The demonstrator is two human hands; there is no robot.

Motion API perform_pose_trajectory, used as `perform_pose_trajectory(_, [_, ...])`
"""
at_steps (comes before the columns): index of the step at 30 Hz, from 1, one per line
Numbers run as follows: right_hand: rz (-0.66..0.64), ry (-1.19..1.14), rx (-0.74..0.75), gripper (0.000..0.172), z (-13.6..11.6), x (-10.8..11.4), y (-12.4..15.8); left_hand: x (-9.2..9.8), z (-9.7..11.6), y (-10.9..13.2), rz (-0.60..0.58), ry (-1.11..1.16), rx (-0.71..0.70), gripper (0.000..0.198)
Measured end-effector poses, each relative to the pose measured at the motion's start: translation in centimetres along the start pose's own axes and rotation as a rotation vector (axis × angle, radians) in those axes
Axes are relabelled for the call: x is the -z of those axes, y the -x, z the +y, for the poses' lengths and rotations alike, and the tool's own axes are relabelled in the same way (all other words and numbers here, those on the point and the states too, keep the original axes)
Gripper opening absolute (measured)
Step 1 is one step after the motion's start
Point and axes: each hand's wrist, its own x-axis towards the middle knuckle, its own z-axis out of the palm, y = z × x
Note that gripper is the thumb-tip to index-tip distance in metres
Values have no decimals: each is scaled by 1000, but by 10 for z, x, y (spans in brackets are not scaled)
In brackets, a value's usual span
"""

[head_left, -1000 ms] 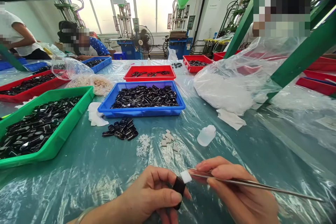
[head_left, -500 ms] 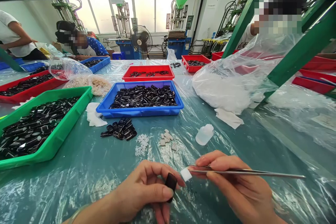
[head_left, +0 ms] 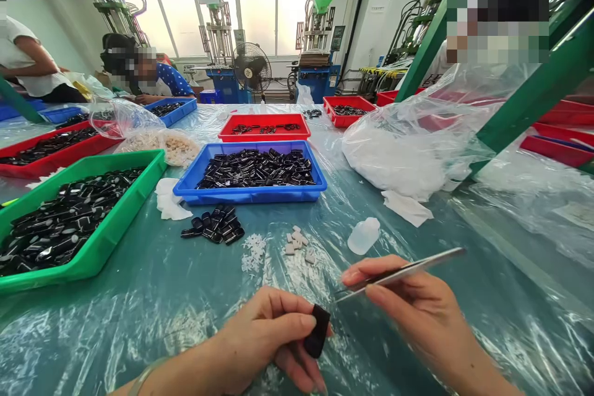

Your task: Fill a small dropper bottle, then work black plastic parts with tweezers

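Plastic sheet (head_left: 153,297) covered the whole table. On it, far right, lay a bulging clear bag (head_left: 408,148). A green tray (head_left: 116,223) of black parts sat at the left, a blue tray (head_left: 250,196) of the same ahead, and a red tray (head_left: 264,135) behind that. The left hand (head_left: 260,340) hovered low over the near edge, thumb and fingers pinching a black part (head_left: 318,337) upright. The right hand (head_left: 417,315), just beside it, gripped tweezers (head_left: 403,270) between thumb and forefinger, tips close to the part. Beyond the hands stood a small bottle (head_left: 364,236), a black pile (head_left: 214,229), and a few white pads (head_left: 297,242).
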Motion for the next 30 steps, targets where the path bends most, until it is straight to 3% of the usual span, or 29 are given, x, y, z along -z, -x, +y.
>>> perform_pose_trajectory(4, [21,-235,-207,18,-1,-9,-1,-3,-1,-1,-7,25,38,36])
perform_pose_trajectory(7, [61,-297,-276,23,-3,-18,1,-4,-4,-3,-15,18,47,36])
perform_pose_trajectory(17, [-120,-351,-352,23,5,-19,0,-7,-4,-2,-13,-2,26,33])
perform_pose_trajectory(30, [-153,-379,-378,22,5,-18,-1,-8,-4,0,-23,-29,19,33])
